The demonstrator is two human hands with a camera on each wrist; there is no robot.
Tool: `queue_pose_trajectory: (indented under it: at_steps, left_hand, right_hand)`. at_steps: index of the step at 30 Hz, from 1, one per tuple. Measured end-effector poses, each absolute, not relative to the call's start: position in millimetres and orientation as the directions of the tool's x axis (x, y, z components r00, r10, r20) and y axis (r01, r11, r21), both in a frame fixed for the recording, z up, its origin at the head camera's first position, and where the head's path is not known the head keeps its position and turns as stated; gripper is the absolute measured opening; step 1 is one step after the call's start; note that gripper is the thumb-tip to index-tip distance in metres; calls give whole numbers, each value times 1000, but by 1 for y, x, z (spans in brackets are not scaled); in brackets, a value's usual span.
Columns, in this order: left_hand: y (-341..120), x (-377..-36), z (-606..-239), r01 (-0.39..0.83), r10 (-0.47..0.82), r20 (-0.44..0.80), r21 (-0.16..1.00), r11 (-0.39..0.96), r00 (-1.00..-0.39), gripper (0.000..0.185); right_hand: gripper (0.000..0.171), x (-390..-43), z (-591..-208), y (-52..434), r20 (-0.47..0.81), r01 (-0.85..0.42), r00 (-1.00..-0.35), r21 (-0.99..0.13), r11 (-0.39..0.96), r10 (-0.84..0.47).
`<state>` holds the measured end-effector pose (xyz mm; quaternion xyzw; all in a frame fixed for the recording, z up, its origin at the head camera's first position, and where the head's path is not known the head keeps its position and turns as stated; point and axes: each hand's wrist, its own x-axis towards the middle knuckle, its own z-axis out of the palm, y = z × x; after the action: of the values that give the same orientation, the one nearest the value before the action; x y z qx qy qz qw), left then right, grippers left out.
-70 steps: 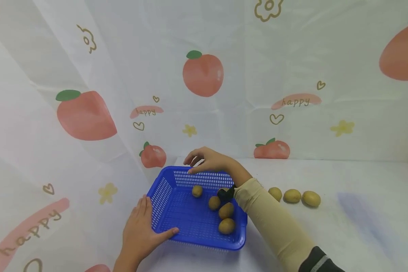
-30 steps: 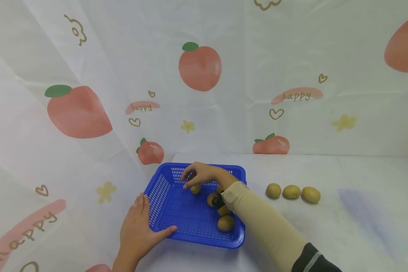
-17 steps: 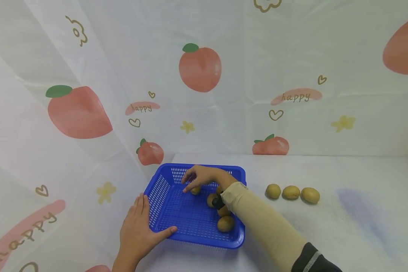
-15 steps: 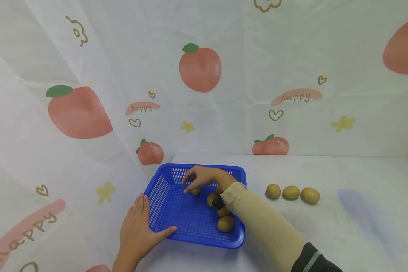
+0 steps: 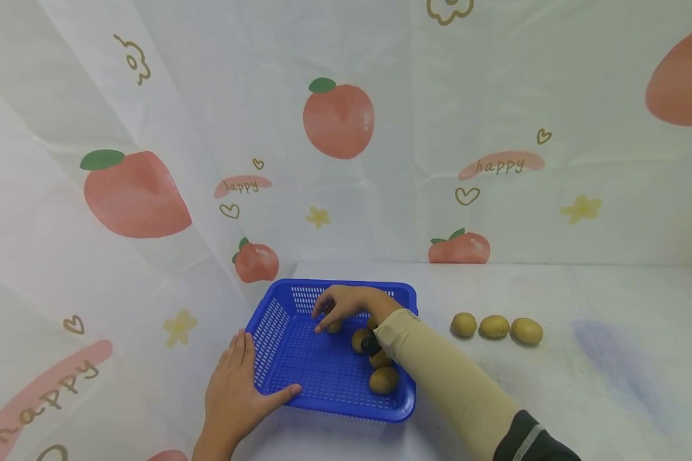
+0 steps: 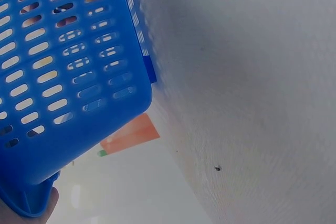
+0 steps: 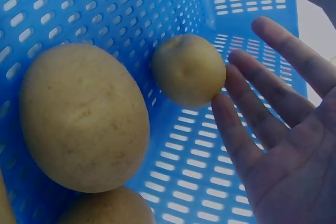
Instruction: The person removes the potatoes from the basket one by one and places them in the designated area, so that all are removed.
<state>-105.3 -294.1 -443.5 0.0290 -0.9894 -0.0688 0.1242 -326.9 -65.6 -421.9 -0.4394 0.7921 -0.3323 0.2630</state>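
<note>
A blue plastic basket point(image 5: 317, 378) with perforated walls holds several potatoes. My left hand point(image 5: 235, 390) rests at its near left corner, straight fingers along the left rim and thumb stretched on the front rim. My right hand point(image 5: 348, 303) is inside the basket toward the back, over a single potato point(image 5: 334, 327). In the right wrist view its fingers point(image 7: 273, 87) are spread and fairly straight, with fingertips right at that potato's side. More potatoes lie on the right side of the basket, such as one potato point(image 5: 384, 380); others are partly hidden by my right wrist.
Three potatoes point(image 5: 494, 326) lie in a row on the white table point(image 5: 553, 397) right of the basket. A white sheet printed with peaches point(image 5: 339, 121) hangs behind and to the left, close to the basket.
My right hand has come down from above the back rim into the basket, over the back potato, and lately shifted slightly right. My left hand has stayed at the corner.
</note>
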Motion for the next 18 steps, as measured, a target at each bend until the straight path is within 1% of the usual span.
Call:
queue_pose_trajectory:
  at_steps: [4,11,18]
  left_hand:
    - [-294,-105,-443,-45,-78,235,142,989,-969,146]
    - [-294,-105,-444,-34,-70,249,144,989,-966,145]
    - [-293,-104,-443,-38,-74,246,145,989,-966,145]
  right_hand:
    - [45,-328,-422,-65,-133,-540,-472,-737,405,-872]
    - [44,-325,-422,-63,-175,-521,-473,-734,435,-863]
    - [31,-321,-422,-62,-226,-503,-491,-715,485,-842]
